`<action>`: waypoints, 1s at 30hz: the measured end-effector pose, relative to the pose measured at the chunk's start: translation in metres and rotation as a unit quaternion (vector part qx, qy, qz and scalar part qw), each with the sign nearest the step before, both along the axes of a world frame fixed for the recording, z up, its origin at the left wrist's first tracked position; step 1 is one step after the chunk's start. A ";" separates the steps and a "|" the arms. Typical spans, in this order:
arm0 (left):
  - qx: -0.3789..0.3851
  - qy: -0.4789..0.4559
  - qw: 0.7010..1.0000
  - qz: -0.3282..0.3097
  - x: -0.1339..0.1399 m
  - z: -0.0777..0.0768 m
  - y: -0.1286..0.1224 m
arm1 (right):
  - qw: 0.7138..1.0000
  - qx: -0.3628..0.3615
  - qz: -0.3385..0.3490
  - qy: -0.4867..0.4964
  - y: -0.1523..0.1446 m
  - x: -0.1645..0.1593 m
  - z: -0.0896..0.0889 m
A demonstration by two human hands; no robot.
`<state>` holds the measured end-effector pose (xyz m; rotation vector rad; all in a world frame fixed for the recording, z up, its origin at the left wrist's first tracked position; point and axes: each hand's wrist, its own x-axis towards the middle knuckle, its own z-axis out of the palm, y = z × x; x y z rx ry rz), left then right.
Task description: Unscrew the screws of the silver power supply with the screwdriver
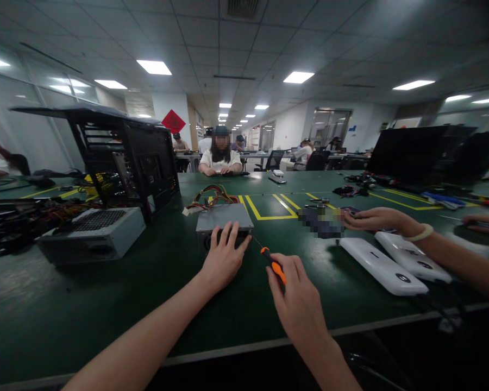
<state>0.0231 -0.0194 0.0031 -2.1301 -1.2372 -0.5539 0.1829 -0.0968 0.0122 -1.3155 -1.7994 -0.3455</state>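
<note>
Bright ceiling panels (154, 67) above a white wall (293, 126)

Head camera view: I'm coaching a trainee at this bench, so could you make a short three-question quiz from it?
1. True or false: the left hand touches the grey metal box that has coloured cables behind it.

2. What does the right hand hold?
A) A hammer
B) A screwdriver
C) A pair of scissors

3. Fill in the gap: seen from the person's side, the black computer case stands to the ____ of the box under the left hand.

Key:
1. True
2. B
3. left
</note>
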 end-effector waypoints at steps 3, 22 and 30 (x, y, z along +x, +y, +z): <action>-0.001 0.001 1.000 -0.002 0.000 0.000 0.000 | 0.998 -0.022 -0.050 0.004 0.001 0.001 0.004; 0.010 -0.004 1.000 -0.001 0.001 0.001 -0.001 | 1.000 -0.009 0.024 -0.015 0.002 0.002 0.018; 0.009 0.005 1.000 -0.005 -0.001 0.001 -0.001 | 1.000 -0.021 -0.002 -0.002 0.001 -0.001 0.021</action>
